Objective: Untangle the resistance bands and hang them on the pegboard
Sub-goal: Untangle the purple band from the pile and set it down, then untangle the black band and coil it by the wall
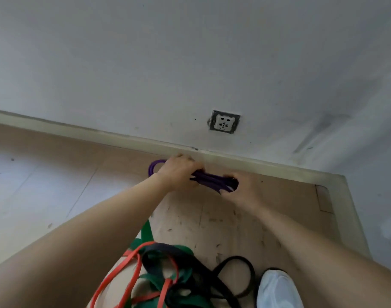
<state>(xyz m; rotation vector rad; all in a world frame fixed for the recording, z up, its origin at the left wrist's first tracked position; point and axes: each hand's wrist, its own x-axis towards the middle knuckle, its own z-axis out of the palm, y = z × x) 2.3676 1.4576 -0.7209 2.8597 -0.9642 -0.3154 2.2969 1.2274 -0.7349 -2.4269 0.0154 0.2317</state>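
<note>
The left hand (179,172) and right hand (243,187) hold the purple band (209,180) bunched in several strands above the floor (223,221), close to the skirting board (245,162). Each hand's fingers are curled round one end (a loop pokes out behind the left). Nearer the person, a red band (132,274), a green band (183,283) and a black band (234,261) lie tangled on the floor beside a white shoe (277,290).
</note>
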